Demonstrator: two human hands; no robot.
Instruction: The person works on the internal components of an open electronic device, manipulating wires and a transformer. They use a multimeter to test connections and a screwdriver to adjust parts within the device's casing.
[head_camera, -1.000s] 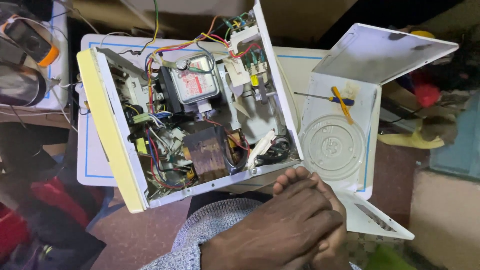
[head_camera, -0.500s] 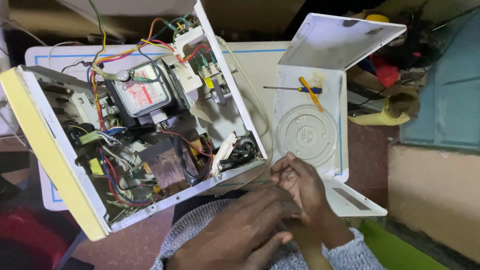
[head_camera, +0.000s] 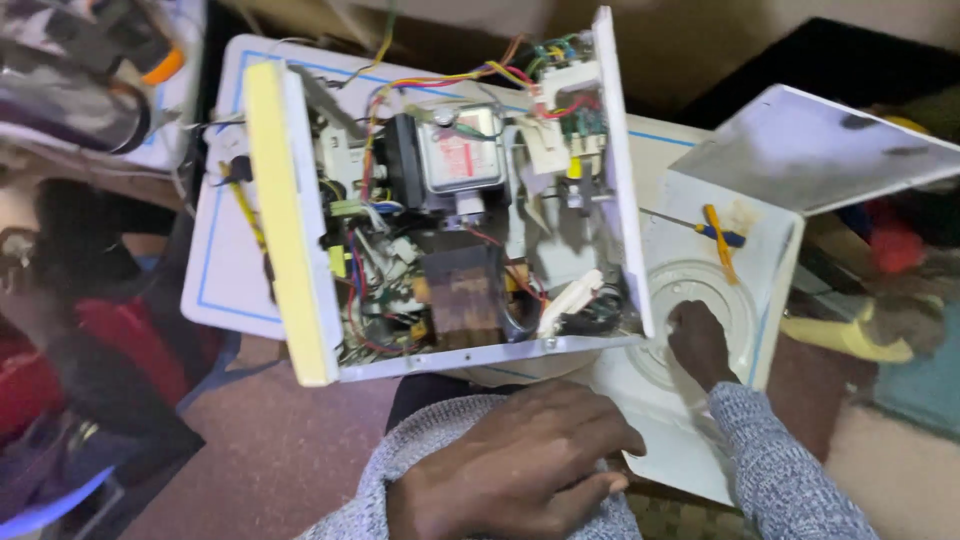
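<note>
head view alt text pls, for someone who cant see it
A person's right hand reaches into the cooking cavity of an opened white microwave oven, touching its round floor, while the left hand rests near their lap. The exposed wiring compartment faces up; a yellow-handled screwdriver lies in the cavity.

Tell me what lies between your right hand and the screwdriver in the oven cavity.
Head view: only the bare white cavity floor with its raised round ring lies between the right hand and the yellow-and-blue screwdriver.

Rectangular silver label with red print (head_camera: 462, 160) on the magnetron's face, upper middle of the opened appliance
</note>
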